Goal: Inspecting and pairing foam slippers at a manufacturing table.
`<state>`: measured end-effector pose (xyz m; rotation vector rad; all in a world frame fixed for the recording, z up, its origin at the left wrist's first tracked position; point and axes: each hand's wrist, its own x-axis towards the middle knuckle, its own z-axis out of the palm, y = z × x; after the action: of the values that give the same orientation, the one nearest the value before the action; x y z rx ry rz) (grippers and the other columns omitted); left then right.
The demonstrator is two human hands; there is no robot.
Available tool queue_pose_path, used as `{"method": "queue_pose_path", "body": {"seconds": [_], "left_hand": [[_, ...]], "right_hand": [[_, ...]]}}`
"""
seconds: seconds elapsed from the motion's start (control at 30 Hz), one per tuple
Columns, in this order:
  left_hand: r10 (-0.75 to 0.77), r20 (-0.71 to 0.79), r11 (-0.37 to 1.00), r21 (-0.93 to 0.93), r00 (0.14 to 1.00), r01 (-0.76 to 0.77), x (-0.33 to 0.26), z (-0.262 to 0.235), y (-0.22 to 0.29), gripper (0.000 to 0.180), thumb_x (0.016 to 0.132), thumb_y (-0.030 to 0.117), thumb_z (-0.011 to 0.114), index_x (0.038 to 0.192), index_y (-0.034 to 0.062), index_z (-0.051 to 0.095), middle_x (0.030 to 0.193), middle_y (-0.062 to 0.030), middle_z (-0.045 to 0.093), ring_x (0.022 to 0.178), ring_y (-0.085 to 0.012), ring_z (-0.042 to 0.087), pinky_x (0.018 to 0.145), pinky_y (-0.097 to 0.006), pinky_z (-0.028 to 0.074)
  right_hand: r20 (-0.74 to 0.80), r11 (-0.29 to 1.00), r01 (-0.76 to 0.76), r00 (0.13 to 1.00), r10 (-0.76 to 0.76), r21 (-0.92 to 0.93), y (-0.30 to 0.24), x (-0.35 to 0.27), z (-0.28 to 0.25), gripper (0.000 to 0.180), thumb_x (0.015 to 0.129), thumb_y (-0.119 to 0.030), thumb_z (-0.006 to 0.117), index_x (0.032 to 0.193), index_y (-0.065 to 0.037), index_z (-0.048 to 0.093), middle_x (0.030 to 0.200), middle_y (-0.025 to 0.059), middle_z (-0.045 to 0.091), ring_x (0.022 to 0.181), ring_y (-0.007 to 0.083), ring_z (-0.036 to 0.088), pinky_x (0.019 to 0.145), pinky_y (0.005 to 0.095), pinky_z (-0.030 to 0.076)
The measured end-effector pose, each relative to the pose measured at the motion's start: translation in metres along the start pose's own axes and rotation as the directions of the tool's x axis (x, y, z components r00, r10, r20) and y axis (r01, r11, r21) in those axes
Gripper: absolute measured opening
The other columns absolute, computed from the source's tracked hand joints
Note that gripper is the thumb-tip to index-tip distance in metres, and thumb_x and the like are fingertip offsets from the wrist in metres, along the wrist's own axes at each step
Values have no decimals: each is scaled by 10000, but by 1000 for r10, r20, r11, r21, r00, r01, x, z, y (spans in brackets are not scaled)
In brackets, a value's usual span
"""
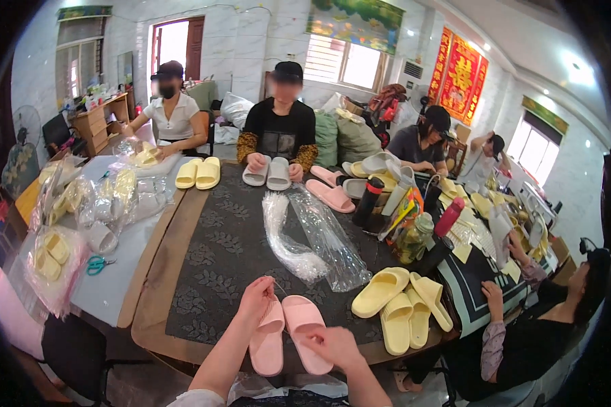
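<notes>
A pair of pink slide slippers stands side by side at the table's near edge, a left slipper (268, 342) and a right slipper (304, 319). My left hand (256, 298) is closed in a pinch above the left slipper's strap, on what looks like a thin pale strand. My right hand (334, 346) reaches over the right slipper, thumb and forefinger brought together near its inner side; what they hold, if anything, is too small to make out. Beyond the slippers lie a bundle of thin white strands (282, 234) and a clear plastic sheet (332, 237).
Yellow slippers (397, 308) are piled at my right. Behind them stand a black bottle (368, 201), a jar (414, 237) and a pink bottle (449, 217). Teal scissors (100, 264) and bagged slippers (51, 254) lie at left. Several people work around the table; one handles grey slippers (278, 173).
</notes>
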<state>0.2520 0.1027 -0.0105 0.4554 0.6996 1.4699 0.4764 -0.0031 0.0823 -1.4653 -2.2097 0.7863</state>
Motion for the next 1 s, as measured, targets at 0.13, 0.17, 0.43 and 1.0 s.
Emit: {"method": "queue_pose_path", "body": {"seconds": [0.13,0.17,0.43,1.0], "left_hand": [[-45,-52,996,-76,998,41,-5,7,-5,129,906,181,603,834,74,610,674,11,532,606,-103,487,588,-251,397],[-65,-74,992,-117,995,56,-7,7,-6,150,904,207,607,823,81,609,671,12,534,606,-105,490,588,-258,399],[-115,247,949,315,962,33,-25,1,21,301,927,221,607,1135,3,621,1031,-75,658,894,-114,606,824,-244,475],[490,120,267,922,863,-280,-16,-82,28,130,788,90,684,908,41,672,808,-72,638,748,-185,602,715,-314,489]], "right_hand": [[10,951,64,998,-64,-302,-2,-4,45,599,842,-614,541,980,-34,610,777,163,664,711,359,656,614,450,515],[-41,946,86,994,-104,-314,-5,1,58,626,846,-620,529,976,-10,580,757,177,657,703,366,655,615,461,516],[-188,996,-61,981,47,-69,20,7,71,230,815,-257,612,855,-36,563,764,174,622,724,395,619,656,504,483],[-864,820,-561,462,201,-109,132,-19,-150,183,822,-185,649,890,-34,572,790,178,638,756,390,629,686,498,480]]}}
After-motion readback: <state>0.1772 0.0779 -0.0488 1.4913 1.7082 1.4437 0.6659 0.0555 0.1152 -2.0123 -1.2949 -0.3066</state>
